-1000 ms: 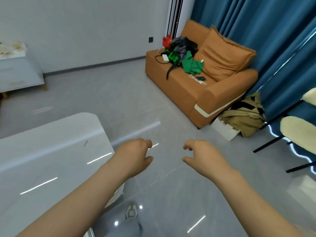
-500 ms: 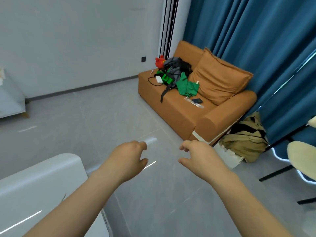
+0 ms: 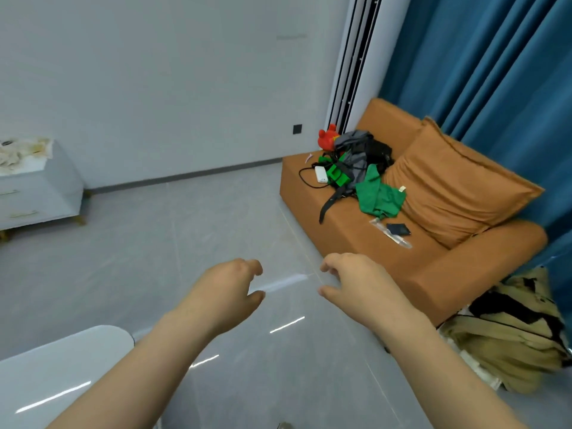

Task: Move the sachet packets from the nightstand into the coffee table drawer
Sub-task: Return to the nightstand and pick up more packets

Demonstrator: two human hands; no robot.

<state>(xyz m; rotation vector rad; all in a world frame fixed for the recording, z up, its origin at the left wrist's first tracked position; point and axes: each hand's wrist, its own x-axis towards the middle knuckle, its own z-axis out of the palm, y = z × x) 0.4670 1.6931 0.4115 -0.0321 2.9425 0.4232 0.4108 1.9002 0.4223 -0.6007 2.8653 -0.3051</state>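
Faces grey tiled floor (image 3: 161,261), orange sofa (image 3: 365,243) at right, white nightstand (image 3: 46,187) far left. Holds nothing in left grip (image 3: 227,294) or right grip (image 3: 359,287), both loosely curled.

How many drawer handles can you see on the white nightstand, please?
2: upper handle at the left frame edge, lower handle below it; the nightstand is cropped, so more may be hidden.

Plain pale grey wall (image 3: 154,72) with dark skirting (image 3: 185,175) and one black wall socket (image 3: 297,129). Glossy grey tiled floor (image 3: 154,258), streaks of reflected light. Orange sofa (image 3: 356,233) in the corner, matching cushion (image 3: 458,193) against its back. Teal curtains (image 3: 495,72) hang behind it in long vertical folds.
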